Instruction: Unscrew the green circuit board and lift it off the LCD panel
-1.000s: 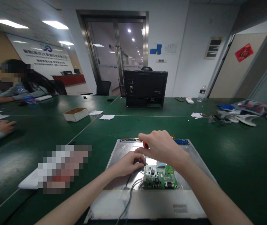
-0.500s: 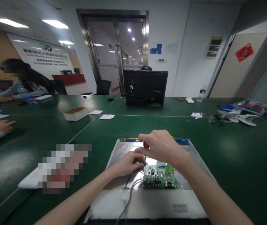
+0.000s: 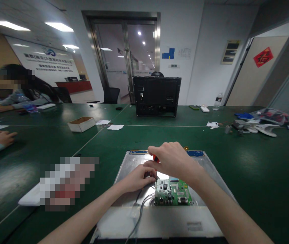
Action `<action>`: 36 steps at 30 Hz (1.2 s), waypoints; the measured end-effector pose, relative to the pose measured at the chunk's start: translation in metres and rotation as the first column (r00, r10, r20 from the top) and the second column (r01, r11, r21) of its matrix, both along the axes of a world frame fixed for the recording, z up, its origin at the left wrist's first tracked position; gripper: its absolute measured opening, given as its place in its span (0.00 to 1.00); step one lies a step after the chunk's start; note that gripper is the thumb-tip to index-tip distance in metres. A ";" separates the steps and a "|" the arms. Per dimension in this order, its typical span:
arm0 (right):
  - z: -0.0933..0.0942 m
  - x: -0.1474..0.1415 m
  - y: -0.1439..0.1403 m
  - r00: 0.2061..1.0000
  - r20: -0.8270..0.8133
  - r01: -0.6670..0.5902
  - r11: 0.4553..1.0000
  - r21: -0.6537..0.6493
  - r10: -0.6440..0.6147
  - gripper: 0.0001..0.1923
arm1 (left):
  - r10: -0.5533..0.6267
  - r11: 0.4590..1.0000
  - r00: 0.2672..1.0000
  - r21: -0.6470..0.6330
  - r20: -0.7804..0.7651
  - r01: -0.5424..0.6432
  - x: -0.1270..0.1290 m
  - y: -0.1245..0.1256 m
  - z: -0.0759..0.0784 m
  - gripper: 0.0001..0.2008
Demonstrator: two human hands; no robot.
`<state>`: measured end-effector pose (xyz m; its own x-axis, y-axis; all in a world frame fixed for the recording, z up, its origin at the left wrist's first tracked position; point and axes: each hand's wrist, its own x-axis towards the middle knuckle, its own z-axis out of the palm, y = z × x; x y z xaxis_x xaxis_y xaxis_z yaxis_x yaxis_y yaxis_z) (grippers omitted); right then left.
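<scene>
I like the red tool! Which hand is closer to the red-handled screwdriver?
The right hand is closer; it grips the screwdriver itself. The left hand sits just below it, fingertips near the tip.

Right hand is wrapped around a red-handled screwdriver, tip pointing down near the corner of a green circuit board. Left hand rests on the metal panel right beside it, fingers by the tip. Grey cables trail off the board, all on a green table.
</scene>
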<state>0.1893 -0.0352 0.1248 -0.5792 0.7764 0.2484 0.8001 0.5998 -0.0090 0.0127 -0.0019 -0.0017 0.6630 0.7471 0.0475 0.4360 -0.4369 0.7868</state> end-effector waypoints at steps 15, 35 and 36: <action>-0.001 0.003 0.003 1.000 -0.011 0.004 1.000 -0.006 -0.004 0.10 | -0.029 0.999 0.999 0.013 0.012 0.029 0.000 0.002 0.000 0.03; 0.001 0.004 -0.001 0.999 -0.026 -0.025 1.000 -0.019 0.025 0.07 | -0.037 0.999 0.998 0.013 0.051 0.036 0.001 0.002 -0.001 0.03; 0.001 0.004 -0.001 0.998 -0.038 -0.045 0.999 -0.023 0.045 0.08 | -0.039 0.999 0.997 0.014 0.060 0.038 0.001 0.002 -0.002 0.02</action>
